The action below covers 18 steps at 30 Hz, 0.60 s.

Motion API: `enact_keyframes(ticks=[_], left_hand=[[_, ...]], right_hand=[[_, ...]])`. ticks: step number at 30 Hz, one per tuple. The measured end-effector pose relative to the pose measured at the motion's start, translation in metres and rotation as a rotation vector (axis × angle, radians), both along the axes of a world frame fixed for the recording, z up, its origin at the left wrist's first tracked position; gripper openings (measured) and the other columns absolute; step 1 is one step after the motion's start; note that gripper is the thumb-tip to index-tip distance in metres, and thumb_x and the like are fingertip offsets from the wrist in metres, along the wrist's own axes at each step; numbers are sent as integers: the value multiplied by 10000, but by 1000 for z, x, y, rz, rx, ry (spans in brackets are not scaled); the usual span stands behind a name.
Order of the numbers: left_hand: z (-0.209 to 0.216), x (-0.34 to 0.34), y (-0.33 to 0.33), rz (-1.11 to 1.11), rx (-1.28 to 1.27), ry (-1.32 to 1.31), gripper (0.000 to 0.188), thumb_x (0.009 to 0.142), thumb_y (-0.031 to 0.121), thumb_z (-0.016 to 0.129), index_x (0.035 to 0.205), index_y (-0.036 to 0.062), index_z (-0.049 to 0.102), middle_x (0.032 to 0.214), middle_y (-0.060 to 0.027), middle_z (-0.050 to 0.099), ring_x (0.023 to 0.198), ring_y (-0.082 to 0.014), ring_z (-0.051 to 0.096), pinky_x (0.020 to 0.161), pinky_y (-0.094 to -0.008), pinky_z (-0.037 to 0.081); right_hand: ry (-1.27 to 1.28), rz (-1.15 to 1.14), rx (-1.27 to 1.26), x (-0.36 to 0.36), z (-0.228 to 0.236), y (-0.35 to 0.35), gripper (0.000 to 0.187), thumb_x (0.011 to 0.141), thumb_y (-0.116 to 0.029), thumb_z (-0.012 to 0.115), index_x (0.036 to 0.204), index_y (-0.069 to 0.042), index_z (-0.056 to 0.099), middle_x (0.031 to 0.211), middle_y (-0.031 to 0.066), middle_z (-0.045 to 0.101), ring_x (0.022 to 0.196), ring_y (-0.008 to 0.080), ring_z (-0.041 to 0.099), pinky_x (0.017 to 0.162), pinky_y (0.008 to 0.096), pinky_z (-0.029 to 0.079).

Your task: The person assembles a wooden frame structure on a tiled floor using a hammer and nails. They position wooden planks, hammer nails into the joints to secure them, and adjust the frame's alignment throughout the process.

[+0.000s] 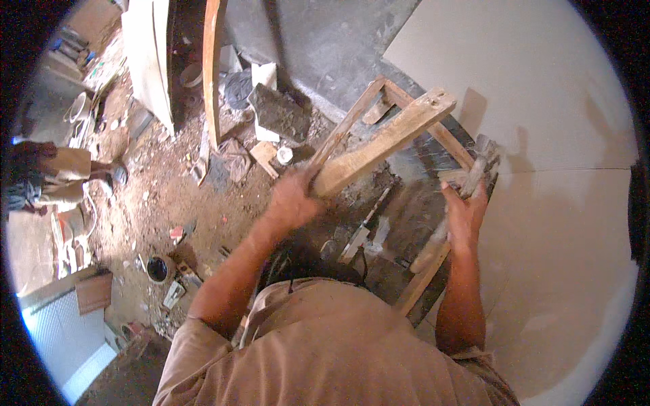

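Observation:
My left hand (pixel 292 197) is closed round the near end of a thick wooden plank (pixel 389 143), which slants up and away to the right. A thinner wooden strip (pixel 345 125) also runs to this hand. At its far end the strip meets another strip (pixel 437 139), forming a corner. On the right, the fingers of my right hand (pixel 466 210) are curled round a rough, greyish piece of wood (pixel 484 159) with frayed strands beside it. More lengths of wood (pixel 426 277) lie below this hand; how they join is partly hidden.
Large pale tiles (pixel 548 223) cover the right side. A long tool (pixel 365 227) lies beyond my body. Rubble, a dark chunk of masonry (pixel 279 114) and a dark-filled container (pixel 160 269) are on the dirt floor. A curved wooden piece (pixel 212 74) stands farther off. Another person (pixel 61 172) is at far left.

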State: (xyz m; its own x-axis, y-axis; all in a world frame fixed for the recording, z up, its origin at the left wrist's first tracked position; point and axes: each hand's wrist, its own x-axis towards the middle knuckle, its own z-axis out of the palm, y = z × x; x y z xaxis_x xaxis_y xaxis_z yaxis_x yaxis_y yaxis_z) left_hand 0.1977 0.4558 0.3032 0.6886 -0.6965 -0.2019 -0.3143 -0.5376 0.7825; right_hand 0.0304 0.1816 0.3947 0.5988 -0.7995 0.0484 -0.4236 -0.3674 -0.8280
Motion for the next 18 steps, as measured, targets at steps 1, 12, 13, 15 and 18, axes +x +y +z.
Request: enact_keyframes(ticks=[1,12,13,15,18], left_hand=[[-5,7,3,-27,80,-68,600,759,257,751,1320,75,637,1208,-260,670,1152,-456,625,998,-498,509],[56,37,-85,-667,463,-122,457,778,325,762,1124,28,733,1060,-214,739,1018,-394,706,945,-494,539],[64,39,-97,-731,535,-55,451,777,321,761,1115,24,738,1062,-211,741,1018,-386,710,944,-492,539],[56,39,-103,-889,567,-98,458,767,298,766,1124,13,740,1070,-225,739,1024,-381,711,947,-493,538],[31,42,-93,-932,504,-85,462,771,285,780,1136,6,730,1100,-240,726,1047,-390,697,937,-503,534]], right_hand=[[50,77,-114,-8,-1,-9,568,832,-69,789,1343,-7,549,1144,96,659,1039,234,641,917,385,522],[523,856,38,-9,-22,-49,757,691,-232,896,1330,25,582,1226,168,669,1152,294,633,1044,397,455],[533,878,42,-9,-24,-51,762,686,-231,898,1329,27,582,1219,168,670,1149,293,634,1043,396,456],[595,916,56,-5,-43,-55,752,686,-223,892,1326,25,585,1206,167,671,1143,295,635,1039,392,458],[545,944,126,-1,-70,-48,753,683,-219,881,1328,30,583,1200,168,670,1135,291,633,1036,386,459]])
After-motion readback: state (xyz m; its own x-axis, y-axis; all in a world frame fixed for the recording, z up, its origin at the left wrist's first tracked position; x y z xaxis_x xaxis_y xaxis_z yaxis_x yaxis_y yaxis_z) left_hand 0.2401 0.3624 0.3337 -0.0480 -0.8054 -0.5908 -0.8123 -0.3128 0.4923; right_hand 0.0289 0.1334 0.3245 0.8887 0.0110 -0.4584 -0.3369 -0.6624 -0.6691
